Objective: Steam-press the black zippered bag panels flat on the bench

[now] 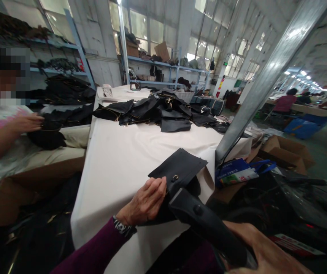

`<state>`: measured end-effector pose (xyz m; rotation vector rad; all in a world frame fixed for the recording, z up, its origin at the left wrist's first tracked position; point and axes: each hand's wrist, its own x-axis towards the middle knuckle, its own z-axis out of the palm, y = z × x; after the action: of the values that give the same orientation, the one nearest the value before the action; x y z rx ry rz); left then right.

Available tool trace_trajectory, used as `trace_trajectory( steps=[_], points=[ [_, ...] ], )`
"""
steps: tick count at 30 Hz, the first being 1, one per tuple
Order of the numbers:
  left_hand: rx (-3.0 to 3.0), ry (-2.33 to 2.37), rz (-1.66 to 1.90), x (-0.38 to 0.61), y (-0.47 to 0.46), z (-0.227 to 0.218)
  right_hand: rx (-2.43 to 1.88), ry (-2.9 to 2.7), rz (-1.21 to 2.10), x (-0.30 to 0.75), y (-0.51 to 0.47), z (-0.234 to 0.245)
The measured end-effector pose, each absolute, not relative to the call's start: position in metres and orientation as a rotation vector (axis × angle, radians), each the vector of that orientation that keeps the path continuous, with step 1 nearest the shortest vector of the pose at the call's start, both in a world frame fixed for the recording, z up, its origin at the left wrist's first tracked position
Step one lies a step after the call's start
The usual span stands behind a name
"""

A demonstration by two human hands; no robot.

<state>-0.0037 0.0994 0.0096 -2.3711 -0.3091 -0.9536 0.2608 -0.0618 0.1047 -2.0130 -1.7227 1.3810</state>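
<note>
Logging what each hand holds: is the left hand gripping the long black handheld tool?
No, the right hand grips that tool, while the left hand pinches the flat black leather-like piece.

A single head-worn camera is looking forward and down from close above and behind the left hand [145, 201] and right hand [269, 249], facing along the cloth-covered table [115, 152] beyond them.

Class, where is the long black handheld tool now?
The long black handheld tool is low and right of centre in the head view, in the right hand, its tip near the flat black leather-like piece.
</note>
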Motion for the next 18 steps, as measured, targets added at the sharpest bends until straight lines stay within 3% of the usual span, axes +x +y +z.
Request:
trace_trajectory(
  steps=[18],
  points=[
    [-2.506, -0.150, -0.911, -0.007, 0.094, 0.010, -1.989, -1.632, 1.258, 0.275, -0.040, 0.106]
  ],
)
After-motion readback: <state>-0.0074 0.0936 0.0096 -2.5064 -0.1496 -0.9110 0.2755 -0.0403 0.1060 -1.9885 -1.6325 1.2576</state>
